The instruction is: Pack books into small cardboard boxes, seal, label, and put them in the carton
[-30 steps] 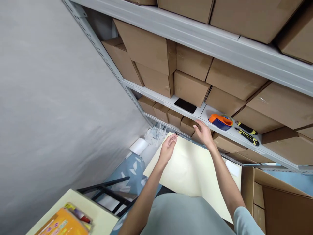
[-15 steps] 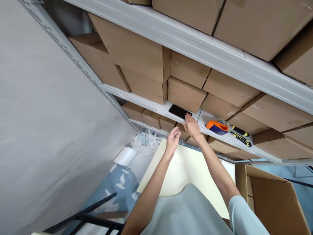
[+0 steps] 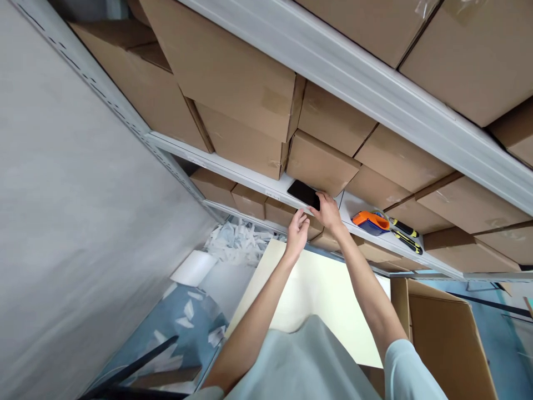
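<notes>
A flat black phone (image 3: 302,193) lies on the white metal shelf (image 3: 250,179), in front of a brown cardboard box (image 3: 318,164). My right hand (image 3: 327,211) reaches up to the shelf edge and its fingertips touch the phone's right end. My left hand (image 3: 297,234) hovers just below the shelf edge, fingers loosely apart, holding nothing. Both arms stretch up from the bottom of the view over a pale yellow table top (image 3: 316,297).
An orange and blue tape dispenser (image 3: 370,221) and two yellow-black utility knives (image 3: 405,233) lie on the shelf to the right. Cardboard boxes fill every shelf. An open carton (image 3: 445,328) stands at lower right. Shredded white paper (image 3: 239,241) and a white roll (image 3: 192,269) lie below.
The view has tilted up and closer to the shelf. My right hand rose from the table edge to the phone, and my left hand followed up to just under the shelf.
</notes>
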A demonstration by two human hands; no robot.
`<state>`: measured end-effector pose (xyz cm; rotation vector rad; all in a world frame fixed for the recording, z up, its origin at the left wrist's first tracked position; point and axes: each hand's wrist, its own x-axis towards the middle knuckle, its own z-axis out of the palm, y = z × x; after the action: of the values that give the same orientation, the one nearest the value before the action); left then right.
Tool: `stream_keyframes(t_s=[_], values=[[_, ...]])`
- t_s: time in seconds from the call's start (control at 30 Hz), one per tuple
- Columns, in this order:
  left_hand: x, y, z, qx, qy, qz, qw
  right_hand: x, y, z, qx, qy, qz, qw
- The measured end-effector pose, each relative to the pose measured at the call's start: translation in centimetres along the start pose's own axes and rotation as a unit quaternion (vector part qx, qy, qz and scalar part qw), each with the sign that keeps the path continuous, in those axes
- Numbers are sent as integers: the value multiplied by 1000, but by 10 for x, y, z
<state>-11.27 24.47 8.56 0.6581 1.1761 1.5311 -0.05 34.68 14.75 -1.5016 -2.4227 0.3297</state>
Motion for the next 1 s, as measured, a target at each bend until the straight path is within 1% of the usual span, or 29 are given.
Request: stream_keyframes(t_s=[0.1, 0.23, 0.37, 0.6, 0.73, 0.83, 0.9, 1.0], values=[[3, -2, 3, -2, -9, 3, 1000, 14, 6, 2, 30, -5, -8, 1000], [1, -3, 6, 2, -24, 19, 1000, 24, 11, 2, 50, -11, -12, 999], [1, -3, 7, 4, -32, 35, 999, 28, 14, 3, 47, -23, -20, 998], [4, -5, 6, -4, -34, 34, 999, 35, 18, 2, 32, -56, -22, 998], [3, -5, 8, -7, -36, 32, 999, 38, 18, 1, 26, -61, -28, 997], [3, -4, 9, -7, -36, 28, 999, 37, 16, 1, 21, -64, -25, 997], [3, -4, 9, -6, -39, 27, 999, 31, 13, 0, 23, -62, -31, 997], [3, -5, 8, -5, -46, 19, 999, 11, 12, -5, 38, -26, -46, 998]])
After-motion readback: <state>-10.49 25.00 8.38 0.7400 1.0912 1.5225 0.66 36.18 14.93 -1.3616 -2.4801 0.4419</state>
